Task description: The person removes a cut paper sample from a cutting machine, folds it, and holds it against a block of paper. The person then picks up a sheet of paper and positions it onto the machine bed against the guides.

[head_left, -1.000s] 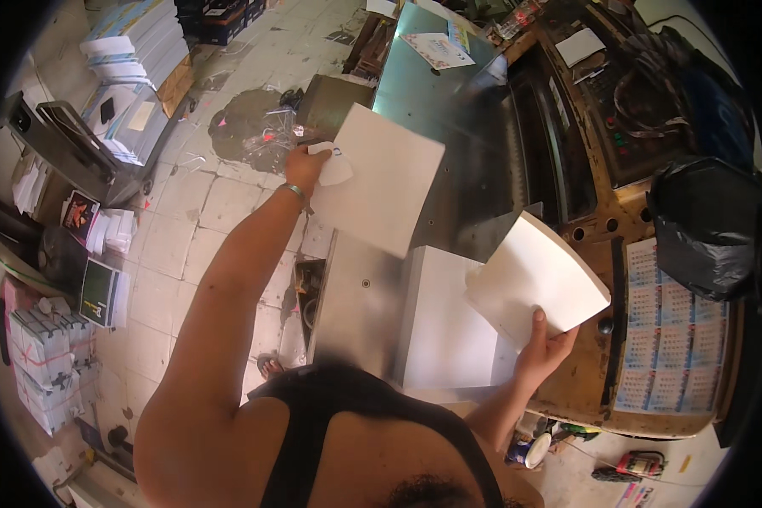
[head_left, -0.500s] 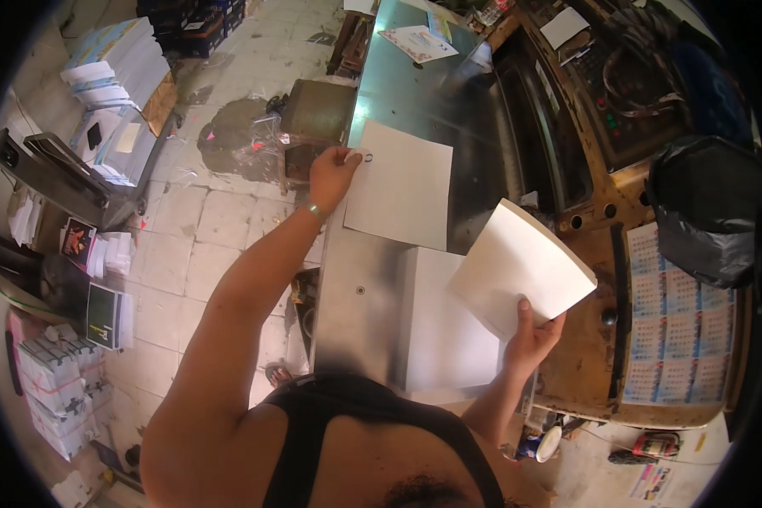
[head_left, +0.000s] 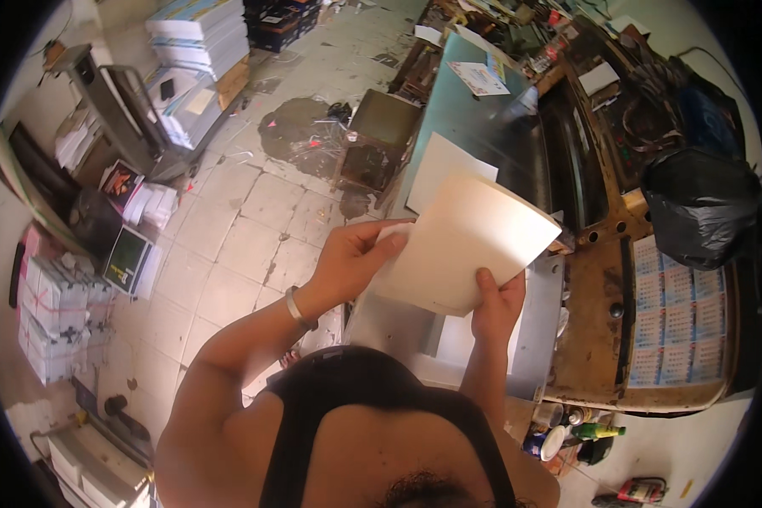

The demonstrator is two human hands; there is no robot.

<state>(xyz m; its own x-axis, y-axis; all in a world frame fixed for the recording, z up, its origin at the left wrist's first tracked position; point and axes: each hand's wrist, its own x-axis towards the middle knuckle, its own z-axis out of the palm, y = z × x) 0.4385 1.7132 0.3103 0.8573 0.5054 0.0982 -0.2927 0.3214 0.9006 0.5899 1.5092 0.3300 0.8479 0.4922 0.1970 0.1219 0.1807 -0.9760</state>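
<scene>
1. Both hands hold a stack of cream paper (head_left: 461, 241) in the middle of the frame, raised above the bench (head_left: 491, 135).
2. The left hand (head_left: 356, 258) grips the stack's left edge, fingers curled over it, with a metal bracelet (head_left: 295, 306) at the wrist.
3. The right hand (head_left: 495, 305) clasps the stack's lower edge, thumb on top.
4. A single white sheet (head_left: 440, 165) lies flat on the grey bench just above the stack in the frame.
5. More white paper (head_left: 461, 339) lies on the bench below the stack, partly hidden by the right hand.
6. A black bag (head_left: 703, 203) sits at the right of the frame, with printed sheets (head_left: 673, 313) below it.
7. Paper piles (head_left: 195, 34) stand on the tiled floor (head_left: 245, 229) at the upper left; wrapped packs (head_left: 51, 313) sit at the left edge.
8. Small bottles (head_left: 584, 432) stand at the lower right.
</scene>
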